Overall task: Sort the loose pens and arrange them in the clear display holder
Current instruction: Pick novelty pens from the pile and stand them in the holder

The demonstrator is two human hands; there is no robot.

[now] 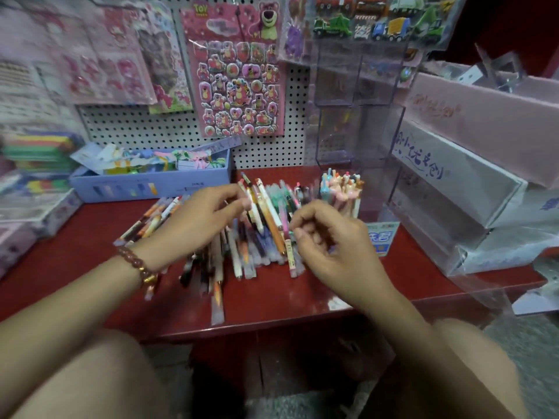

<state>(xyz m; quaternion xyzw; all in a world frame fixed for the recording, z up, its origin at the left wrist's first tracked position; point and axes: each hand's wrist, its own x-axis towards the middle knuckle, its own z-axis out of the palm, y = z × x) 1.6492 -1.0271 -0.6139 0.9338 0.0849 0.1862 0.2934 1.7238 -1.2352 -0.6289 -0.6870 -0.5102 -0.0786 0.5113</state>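
Item: loose pens [242, 234], heaped mid-shelf on the red shelf [90, 252], tips fanned toward the near edge; one long pen [217, 300] juts nearest that edge.

Item: clear display holder [357, 116], upright at far right; a bunch of character-topped pens [341, 189] stands at its foot, though blur hides whether it is inside a pocket.

Left hand [196, 222]: fingers curled narrow, tips on pens at the heap's top.

Right hand [335, 243]: fingers pinched close; contents blurred, cannot tell.

Handling: likely best to gather like designs, align caps, lift upright.

Clearance: open shelf near left; boxes [472, 164] crowd the right, blue tray [151, 179] bounds far left.
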